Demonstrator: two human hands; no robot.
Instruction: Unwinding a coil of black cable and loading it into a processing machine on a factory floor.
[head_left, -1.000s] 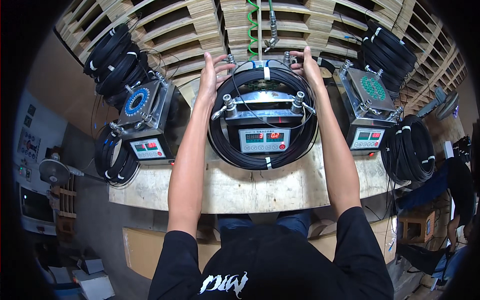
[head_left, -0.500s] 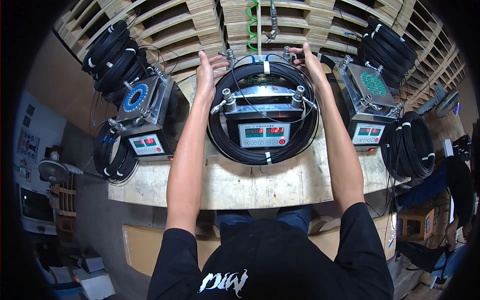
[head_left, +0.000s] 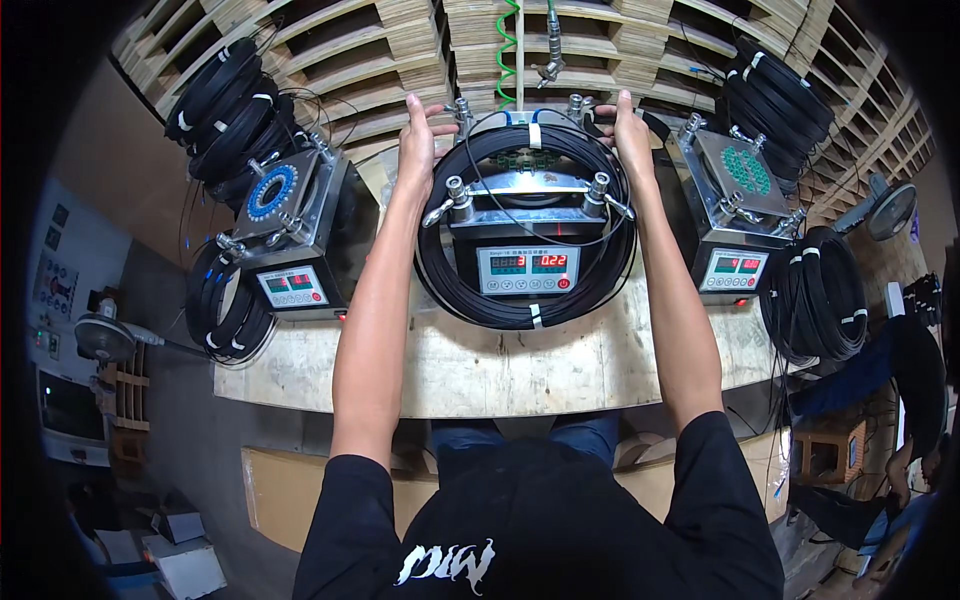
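Both hands, left hand (head_left: 415, 140) and right hand (head_left: 632, 135), close their grip on the far rim of the large black cable coil (head_left: 527, 305), which encircles the middle grey metal machine (head_left: 527, 225) on the pale wooden surface (head_left: 500, 365), apparently not yet settled.

1. The middle machine (head_left: 527, 215) is ringed by a black cable coil (head_left: 527, 300), which blocks a reach to its sides.
2. In front of the middle machine, the pale surface (head_left: 500, 365) lies bare out to the near edge.
3. Left of the middle machine, the left hand (head_left: 415, 145) and its forearm fill the gap towards the left machine (head_left: 290, 240).
4. Right of it, the right hand (head_left: 632, 135) and its forearm fill the gap towards the right machine (head_left: 735, 215).
5. Behind the middle machine, stacked wooden pallets (head_left: 400, 50), a green coiled hose (head_left: 507, 45) and a hanging metal nozzle (head_left: 550, 50) close off the back.
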